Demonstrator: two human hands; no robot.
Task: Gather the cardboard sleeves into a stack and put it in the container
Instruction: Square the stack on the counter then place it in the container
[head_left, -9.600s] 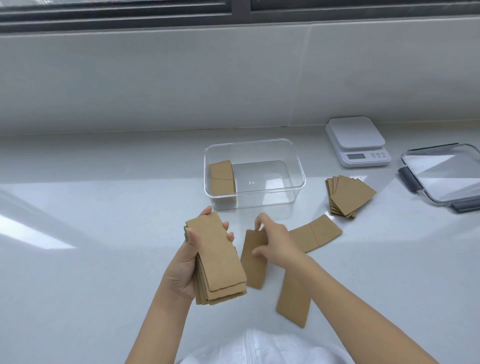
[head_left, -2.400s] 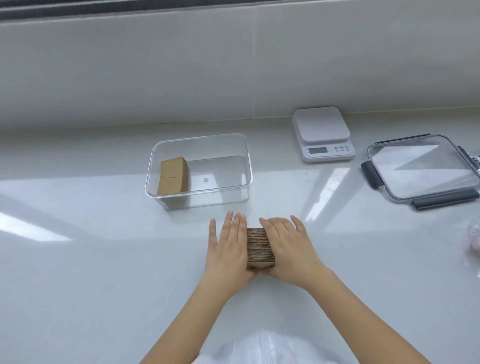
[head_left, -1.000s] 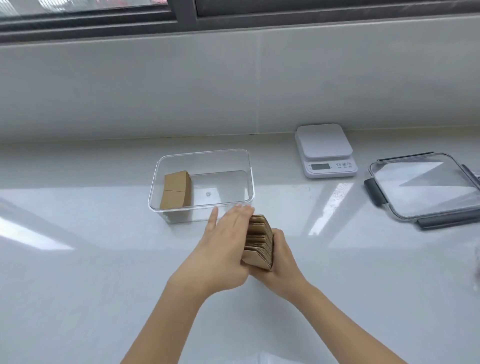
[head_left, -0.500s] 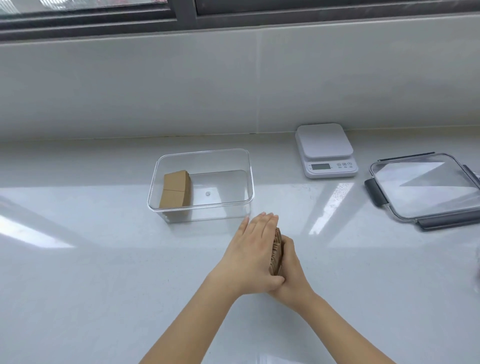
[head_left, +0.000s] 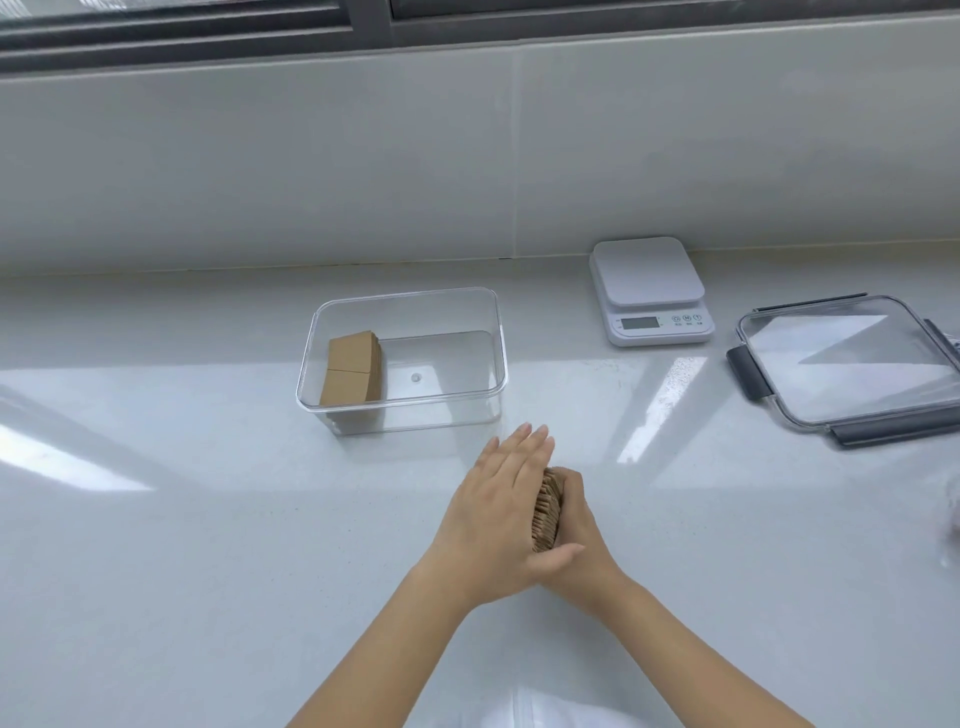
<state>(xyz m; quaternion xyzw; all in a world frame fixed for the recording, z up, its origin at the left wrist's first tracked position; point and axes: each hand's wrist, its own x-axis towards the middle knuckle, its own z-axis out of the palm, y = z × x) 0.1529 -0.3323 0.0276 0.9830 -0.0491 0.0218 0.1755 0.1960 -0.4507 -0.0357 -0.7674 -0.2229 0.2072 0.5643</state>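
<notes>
Between our two hands, low and just right of centre in the frame, the stack of cardboard sleeves (head_left: 546, 512) stands on edge, only its corrugated edges showing. Our left hand (head_left: 498, 512) lies flat against its left face, fingers straight and together, pointing up the frame. Our right hand (head_left: 576, 535) cups the far face, curled around the back, so the stack is squeezed between palm and palm. We judge this press is there to square the loose sleeves into one tight block that can be lifted without fanning out. Whether its lower edge rests on the desk (head_left: 208, 545) or hangs just above it, we cannot tell.

The edge that shows runs lengthwise from lower frame to upper frame, leaning slightly right at the top, roughly toward the container (head_left: 402, 402). The flat faces look left and right.

That clear container sits just above the hands, open, with an earlier stack (head_left: 353, 371) standing against its left wall and the right part free, which seems the likely spot for this block. A scale (head_left: 649, 291) sits upper right, and the lid (head_left: 852, 364) lies at the right edge, well apart.
</notes>
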